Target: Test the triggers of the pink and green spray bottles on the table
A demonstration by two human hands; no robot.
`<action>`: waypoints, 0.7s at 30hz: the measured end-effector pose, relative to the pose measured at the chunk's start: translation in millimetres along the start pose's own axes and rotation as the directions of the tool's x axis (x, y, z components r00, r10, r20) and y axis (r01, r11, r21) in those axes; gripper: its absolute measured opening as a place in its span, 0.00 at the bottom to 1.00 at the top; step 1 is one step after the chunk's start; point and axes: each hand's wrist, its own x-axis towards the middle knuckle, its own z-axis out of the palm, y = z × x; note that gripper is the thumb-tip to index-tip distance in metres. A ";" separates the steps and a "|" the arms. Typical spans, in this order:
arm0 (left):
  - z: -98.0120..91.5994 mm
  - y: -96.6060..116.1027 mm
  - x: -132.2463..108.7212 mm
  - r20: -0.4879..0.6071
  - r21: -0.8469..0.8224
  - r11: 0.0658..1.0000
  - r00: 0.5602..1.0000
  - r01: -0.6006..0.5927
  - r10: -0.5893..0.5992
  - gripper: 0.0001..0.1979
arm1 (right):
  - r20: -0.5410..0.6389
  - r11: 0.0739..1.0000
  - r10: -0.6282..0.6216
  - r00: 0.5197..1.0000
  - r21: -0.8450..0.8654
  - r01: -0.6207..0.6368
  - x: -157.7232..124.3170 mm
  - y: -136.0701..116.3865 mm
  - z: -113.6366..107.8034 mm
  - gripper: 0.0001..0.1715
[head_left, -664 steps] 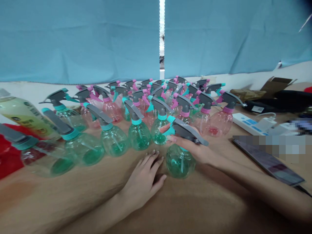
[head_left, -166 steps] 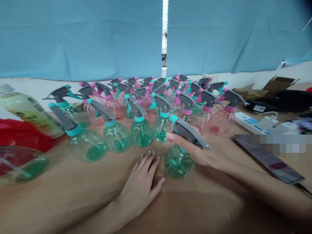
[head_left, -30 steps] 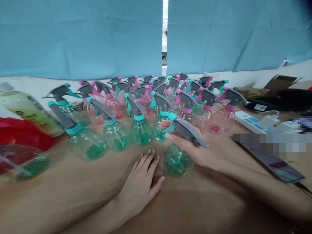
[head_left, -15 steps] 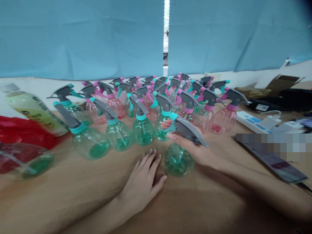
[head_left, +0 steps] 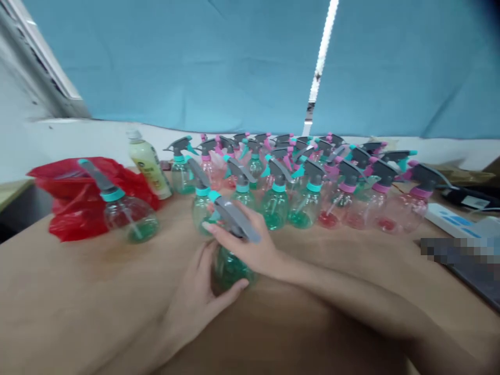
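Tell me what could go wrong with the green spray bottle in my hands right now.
1. The right hand grips the bottle by its spray head, and the left hand only cups its body; a squeeze might set the sprayer off.
2. The row of bottles stands close behind; a careless swing could topple some.
3. A power strip lies to the right; any spilled liquid might reach it.

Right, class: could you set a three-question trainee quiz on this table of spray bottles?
1. True or false: the right hand grips the green spray bottle by its grey top.
2. Where is the left hand? A against that bottle's body; B raised high; C out of view.
3. Fill in: the bottles at the far right are tinted ___.
Key: 1 true; 2 A; 3 pink.
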 end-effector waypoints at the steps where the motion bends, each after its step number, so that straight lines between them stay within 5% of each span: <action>1: -9.1 -7.9 -4.3 -0.059 0.028 0.999 0.998 0.022 -0.020 0.34 | 0.008 0.999 -0.038 0.999 -0.010 0.038 6.0 -2.6 19.6 0.16; 5: -46.6 -39.7 -13.9 -0.225 0.112 0.991 0.973 0.071 -0.044 0.31 | 0.013 0.990 -0.138 0.990 -0.016 0.138 30.1 -5.7 85.3 0.17; 8: -69.8 -62.7 -13.2 -0.280 0.258 0.962 0.960 0.089 -0.014 0.27 | 0.102 0.976 -0.217 0.971 -0.009 0.219 45.4 -1.5 105.8 0.22; 12: -86.2 -83.9 -1.8 -0.269 0.377 0.911 0.961 0.167 -0.065 0.30 | 0.249 0.971 -0.142 0.958 -0.151 0.183 60.1 -4.3 88.4 0.33; 15: -89.8 -88.1 11.6 -0.237 0.450 0.871 0.967 0.198 -0.097 0.31 | 0.173 0.954 -0.179 0.969 -0.211 0.214 72.1 -12.3 62.1 0.25; 18: -90.5 -85.2 24.6 -0.218 0.526 0.823 0.970 0.213 -0.112 0.31 | 0.071 0.851 -0.305 0.950 -0.429 0.305 88.0 -15.4 43.3 0.13; 21: -90.5 -82.1 35.3 -0.222 0.589 0.780 0.970 0.212 -0.096 0.32 | 0.076 0.677 -0.314 0.946 -0.681 0.279 102.5 -11.3 36.7 0.15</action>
